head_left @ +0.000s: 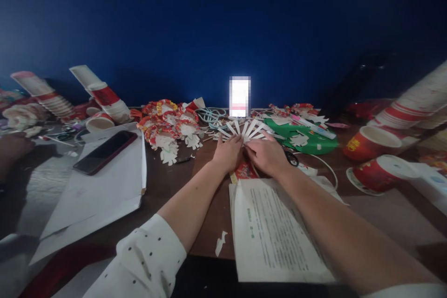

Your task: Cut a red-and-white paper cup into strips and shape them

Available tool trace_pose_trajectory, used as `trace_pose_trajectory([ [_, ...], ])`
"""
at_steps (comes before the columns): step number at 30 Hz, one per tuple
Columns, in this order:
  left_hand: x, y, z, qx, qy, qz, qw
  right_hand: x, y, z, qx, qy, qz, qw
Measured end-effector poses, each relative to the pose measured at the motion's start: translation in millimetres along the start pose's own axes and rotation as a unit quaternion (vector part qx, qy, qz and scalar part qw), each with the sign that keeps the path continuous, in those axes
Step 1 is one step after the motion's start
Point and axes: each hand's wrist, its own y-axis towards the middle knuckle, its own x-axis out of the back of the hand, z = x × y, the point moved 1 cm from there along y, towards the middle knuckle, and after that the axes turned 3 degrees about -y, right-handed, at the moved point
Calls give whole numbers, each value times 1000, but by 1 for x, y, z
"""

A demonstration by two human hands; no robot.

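Ahead of me, white strips (pixel 245 128) fan out from what looks like a cut-up paper cup, low over the brown table. My left hand (pixel 228 152) closes on the fan's left side, its fingers pressed against the strips. From the right, my right hand (pixel 267 152) grips the same piece with curled fingers; the fingertips of both hands are partly hidden. Below and between the hands lies a red and gold printed piece (pixel 246 171). Whether it joins the strips I cannot tell. Printed sheets (pixel 270 228) lie under my right forearm.
Cut red-and-white cup pieces (pixel 169 123) heap at left, near a phone (pixel 104 151) on white paper (pixel 94 195). Stacked cups (pixel 108 102) lean behind. A green sheet (pixel 319 144), black-handled scissors (pixel 292 159) and red cups (pixel 372 144) sit right. Another person's hand (pixel 16 149) is far left.
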Motion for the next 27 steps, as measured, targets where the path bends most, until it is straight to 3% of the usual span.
trace_pose_trajectory([
  [3,0,0,-4,6,4,-1,1000,-7,4,-1,-35,7,-44,998],
  [9,0,0,-5,4,-3,20,1000,-26,10,-9,-73,40,63,995],
  [16,-3,0,-5,13,-14,17,1000,-27,7,-9,-77,49,65,994],
  [19,-3,1,-1,18,-33,-16,999,-25,6,-10,-99,53,26,993],
  [24,6,1,12,92,-46,-172,980,-14,2,-22,-189,42,-127,973],
  [27,9,-2,12,90,-44,-175,979,-12,4,-19,-148,24,-123,981],
])
